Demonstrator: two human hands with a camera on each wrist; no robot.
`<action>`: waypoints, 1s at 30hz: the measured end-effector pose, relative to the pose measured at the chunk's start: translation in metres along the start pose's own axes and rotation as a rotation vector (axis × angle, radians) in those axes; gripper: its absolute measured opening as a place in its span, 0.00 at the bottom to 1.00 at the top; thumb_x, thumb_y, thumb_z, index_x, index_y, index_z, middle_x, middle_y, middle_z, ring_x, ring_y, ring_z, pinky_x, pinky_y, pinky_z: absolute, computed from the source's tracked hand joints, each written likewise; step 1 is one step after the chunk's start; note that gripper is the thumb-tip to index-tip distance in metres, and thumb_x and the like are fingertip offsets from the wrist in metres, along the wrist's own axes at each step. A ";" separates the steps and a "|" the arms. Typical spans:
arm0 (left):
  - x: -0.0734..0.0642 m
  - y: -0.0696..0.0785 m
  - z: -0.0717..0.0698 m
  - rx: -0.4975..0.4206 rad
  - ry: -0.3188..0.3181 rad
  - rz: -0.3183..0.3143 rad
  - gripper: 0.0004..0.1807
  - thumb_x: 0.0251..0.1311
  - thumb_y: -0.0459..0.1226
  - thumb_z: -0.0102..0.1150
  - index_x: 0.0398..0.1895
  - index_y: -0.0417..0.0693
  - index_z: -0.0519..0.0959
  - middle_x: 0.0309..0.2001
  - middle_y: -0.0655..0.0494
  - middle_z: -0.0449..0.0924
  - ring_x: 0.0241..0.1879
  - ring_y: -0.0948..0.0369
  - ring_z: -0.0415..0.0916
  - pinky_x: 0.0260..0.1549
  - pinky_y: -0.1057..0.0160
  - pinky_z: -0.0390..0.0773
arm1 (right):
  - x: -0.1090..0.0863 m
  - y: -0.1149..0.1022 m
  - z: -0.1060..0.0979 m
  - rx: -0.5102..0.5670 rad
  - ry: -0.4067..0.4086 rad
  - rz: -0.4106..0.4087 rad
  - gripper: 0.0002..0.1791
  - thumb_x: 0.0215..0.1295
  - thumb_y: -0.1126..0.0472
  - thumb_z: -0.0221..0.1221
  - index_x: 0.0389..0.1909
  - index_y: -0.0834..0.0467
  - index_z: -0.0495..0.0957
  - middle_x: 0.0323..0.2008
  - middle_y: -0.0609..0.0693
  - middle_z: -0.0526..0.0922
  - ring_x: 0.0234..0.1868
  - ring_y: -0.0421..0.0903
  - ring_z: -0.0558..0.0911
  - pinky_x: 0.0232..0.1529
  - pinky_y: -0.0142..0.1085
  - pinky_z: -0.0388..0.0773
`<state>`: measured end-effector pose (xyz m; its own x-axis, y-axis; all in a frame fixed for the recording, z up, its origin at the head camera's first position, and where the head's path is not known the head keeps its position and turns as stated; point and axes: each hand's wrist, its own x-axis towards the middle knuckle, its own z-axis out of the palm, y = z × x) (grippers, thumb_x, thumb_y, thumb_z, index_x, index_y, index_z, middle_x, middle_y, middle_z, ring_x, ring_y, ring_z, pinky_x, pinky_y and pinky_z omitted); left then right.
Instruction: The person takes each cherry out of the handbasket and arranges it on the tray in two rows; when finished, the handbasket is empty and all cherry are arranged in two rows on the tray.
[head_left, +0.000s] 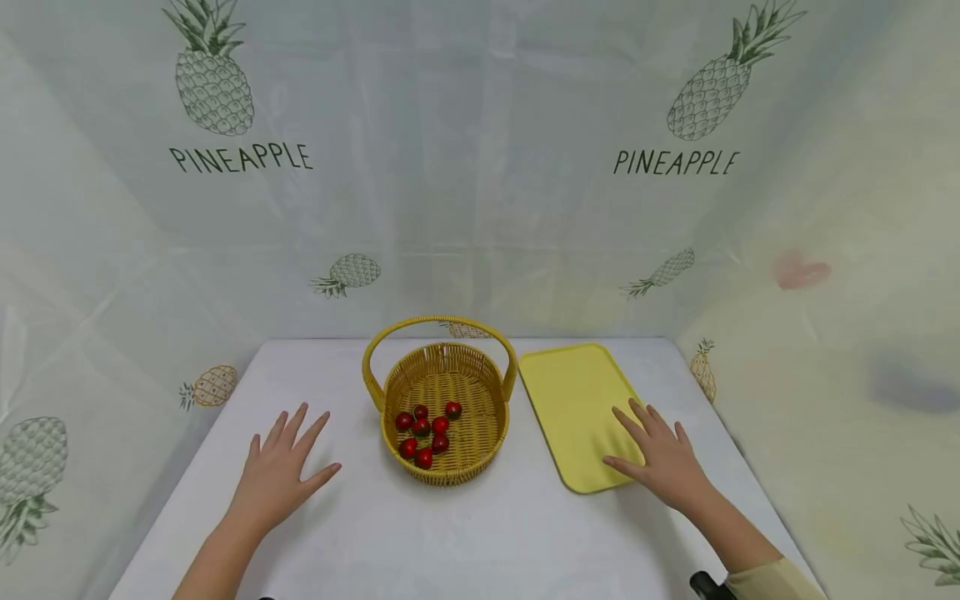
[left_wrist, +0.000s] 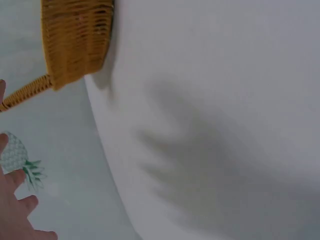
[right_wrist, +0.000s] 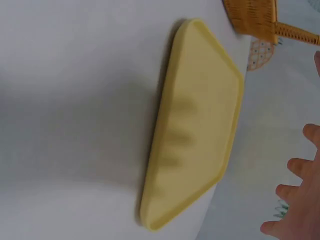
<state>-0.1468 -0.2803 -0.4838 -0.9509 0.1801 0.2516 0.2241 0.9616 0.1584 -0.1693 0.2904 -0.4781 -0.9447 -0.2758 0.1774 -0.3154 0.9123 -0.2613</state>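
A round yellow-brown wicker basket (head_left: 480, 392) with a tall arched handle stands at the middle of the table. Several dark red cherries (head_left: 422, 427) lie inside it, gathered toward its front left. To the basket's right lies a flat yellow tray (head_left: 573, 400) with a low rim and nothing on it. My left hand (head_left: 273, 479) hovers over the table left of the basket, fingers spread, touching nothing. Above the tray's front right edge hangs my right hand (head_left: 663, 458), also spread and holding nothing; its shadow falls on the tray in the right wrist view.
The white tabletop (head_left: 450, 542) reaches back to a hanging sheet (head_left: 480, 192) printed with pineapples, which also surrounds both sides. A dark strap (head_left: 708, 586) shows at the right wrist, beside a beige sleeve (head_left: 776, 581).
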 end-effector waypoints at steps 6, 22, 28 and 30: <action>0.006 0.016 0.002 -0.119 0.006 -0.014 0.44 0.57 0.58 0.63 0.73 0.51 0.60 0.73 0.38 0.52 0.69 0.35 0.48 0.57 0.26 0.49 | 0.007 -0.011 0.001 0.133 -0.022 -0.009 0.46 0.60 0.36 0.62 0.73 0.57 0.60 0.72 0.63 0.56 0.70 0.68 0.53 0.61 0.69 0.49; 0.017 0.047 0.018 -0.574 -0.107 -0.136 0.47 0.63 0.57 0.59 0.76 0.46 0.51 0.73 0.39 0.50 0.71 0.40 0.49 0.62 0.35 0.55 | 0.030 -0.054 0.000 0.437 -0.093 0.017 0.45 0.56 0.35 0.65 0.69 0.56 0.65 0.66 0.57 0.68 0.67 0.61 0.65 0.59 0.61 0.63; 0.025 0.052 0.033 -0.793 -0.110 -0.207 0.41 0.67 0.50 0.58 0.76 0.47 0.52 0.73 0.39 0.54 0.68 0.39 0.56 0.60 0.37 0.61 | 0.042 -0.072 0.002 0.514 -0.131 0.006 0.39 0.57 0.41 0.68 0.66 0.55 0.71 0.62 0.52 0.73 0.63 0.58 0.69 0.60 0.58 0.65; 0.027 0.053 0.038 -0.868 -0.113 -0.240 0.39 0.68 0.50 0.56 0.75 0.48 0.53 0.72 0.40 0.55 0.68 0.39 0.57 0.60 0.38 0.62 | 0.046 -0.078 0.003 0.527 -0.142 0.004 0.37 0.57 0.43 0.68 0.64 0.54 0.72 0.61 0.51 0.74 0.62 0.58 0.71 0.60 0.57 0.66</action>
<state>-0.1691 -0.2170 -0.5047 -0.9978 0.0582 0.0316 0.0562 0.4902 0.8698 -0.1879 0.2058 -0.4523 -0.9372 -0.3445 0.0548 -0.2796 0.6478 -0.7086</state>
